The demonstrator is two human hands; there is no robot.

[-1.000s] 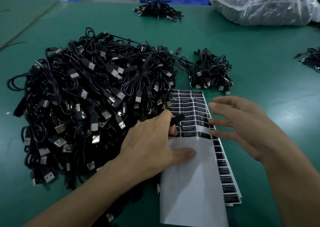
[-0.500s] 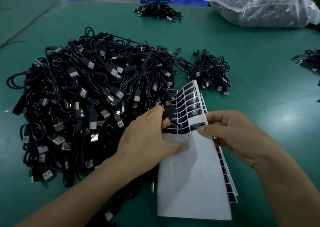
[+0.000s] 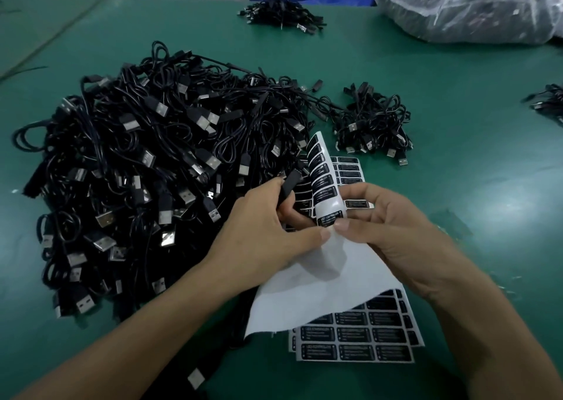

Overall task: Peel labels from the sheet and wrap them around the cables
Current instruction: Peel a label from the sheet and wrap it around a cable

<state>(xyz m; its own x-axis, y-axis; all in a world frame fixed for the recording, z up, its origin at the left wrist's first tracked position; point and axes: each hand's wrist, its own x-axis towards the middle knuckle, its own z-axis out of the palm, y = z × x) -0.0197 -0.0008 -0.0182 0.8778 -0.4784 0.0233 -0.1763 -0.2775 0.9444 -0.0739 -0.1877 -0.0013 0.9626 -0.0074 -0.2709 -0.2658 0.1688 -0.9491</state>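
A sheet (image 3: pixel 320 287) is held bent above the bench (image 3: pixel 457 171). Its top strip is curled back, so that the black labels (image 3: pixel 324 180) are turned to the camera, and its white stripped part hangs below. The sheet is pinched at the bend by the right hand (image 3: pixel 396 238): the thumb tip is set at the lowest label (image 3: pixel 329 218), and the other fingers are curled behind the sheet. The thumb of the left hand (image 3: pixel 265 232) is pressed on the sheet just beside that thumb, and a black plug (image 3: pixel 288 187) is pinched in its fingers, just left of the curled strip. A stack (image 3: pixel 359 338) of full sheets is laid flat under the sheet. A big pile (image 3: pixel 152 171) of cables is heaped left of the sheet. A small bundle (image 3: pixel 374 125) is seen beyond the sheet, and a plastic bag (image 3: pixel 466 6) far beyond it.
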